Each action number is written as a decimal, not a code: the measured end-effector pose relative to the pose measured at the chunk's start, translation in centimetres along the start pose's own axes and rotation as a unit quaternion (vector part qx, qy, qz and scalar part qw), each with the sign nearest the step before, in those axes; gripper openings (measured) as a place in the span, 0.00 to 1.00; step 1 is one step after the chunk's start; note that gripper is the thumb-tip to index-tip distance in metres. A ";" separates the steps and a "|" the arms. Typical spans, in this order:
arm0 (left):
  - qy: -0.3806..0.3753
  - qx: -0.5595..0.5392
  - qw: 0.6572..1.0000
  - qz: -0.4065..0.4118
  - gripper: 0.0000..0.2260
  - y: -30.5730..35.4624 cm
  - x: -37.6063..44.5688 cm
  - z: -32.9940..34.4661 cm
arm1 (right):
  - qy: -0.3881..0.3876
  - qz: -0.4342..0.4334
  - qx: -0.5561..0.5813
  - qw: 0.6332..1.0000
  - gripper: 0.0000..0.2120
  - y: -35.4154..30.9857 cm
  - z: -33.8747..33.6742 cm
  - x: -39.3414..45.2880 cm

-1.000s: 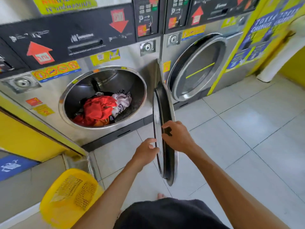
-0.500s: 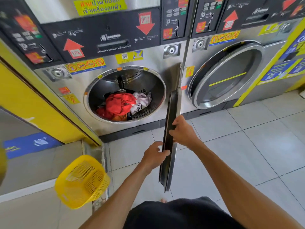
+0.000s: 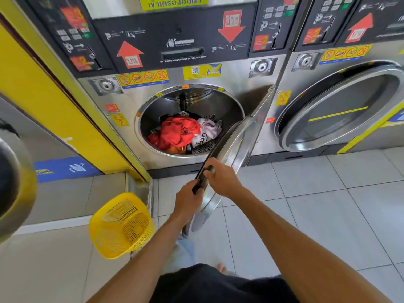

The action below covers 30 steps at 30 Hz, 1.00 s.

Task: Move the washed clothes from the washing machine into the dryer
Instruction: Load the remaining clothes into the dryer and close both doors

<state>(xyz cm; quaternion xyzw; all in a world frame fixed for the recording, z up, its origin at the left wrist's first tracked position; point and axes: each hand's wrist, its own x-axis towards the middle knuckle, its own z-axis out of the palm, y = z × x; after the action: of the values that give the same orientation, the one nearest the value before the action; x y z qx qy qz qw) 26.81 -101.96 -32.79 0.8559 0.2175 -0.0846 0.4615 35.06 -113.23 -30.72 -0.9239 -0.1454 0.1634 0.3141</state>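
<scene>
Tiled laundromat floor (image 3: 306,215), steel machines ahead. Left hand (image 3: 189,199) and right hand (image 3: 223,180) both curled round the door (image 3: 238,136) rim. Clothes (image 3: 183,132) just beyond the hands, inside the drum (image 3: 229,106). Risk: pinched fingers or a trapped garment if swung shut carelessly.
</scene>
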 end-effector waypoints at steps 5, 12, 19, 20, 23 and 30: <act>0.003 0.011 1.000 0.003 0.08 -1.9 4.4 -3.2 | -0.005 -0.011 -0.020 1.000 0.06 -2.5 1.8 4.1; 0.041 -0.001 0.999 0.029 0.14 -4.7 11.0 -7.7 | 0.048 -0.009 -0.069 0.996 0.07 -6.7 6.1 9.5; 0.039 0.025 0.998 0.038 0.16 -7.0 17.2 -11.9 | 0.049 -0.003 -0.120 0.992 0.11 -10.0 7.1 15.5; 0.034 0.027 0.998 0.041 0.16 -7.2 18.1 -12.4 | 0.051 0.002 -0.124 0.991 0.13 -10.3 7.2 16.2; 0.024 0.040 0.998 0.042 0.17 -7.7 20.5 -14.0 | 0.052 0.006 -0.120 0.991 0.15 -11.3 7.9 17.6; 0.003 0.004 1.000 0.016 0.19 -8.2 22.2 -15.7 | 0.057 0.026 -0.045 0.997 0.25 -13.3 8.5 19.6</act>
<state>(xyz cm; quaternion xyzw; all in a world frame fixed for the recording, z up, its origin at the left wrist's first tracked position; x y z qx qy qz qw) 41.99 -78.58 -37.83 0.8613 0.2046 -0.0753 0.4590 47.21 -91.33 -32.81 -0.9484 -0.1108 0.1119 0.2753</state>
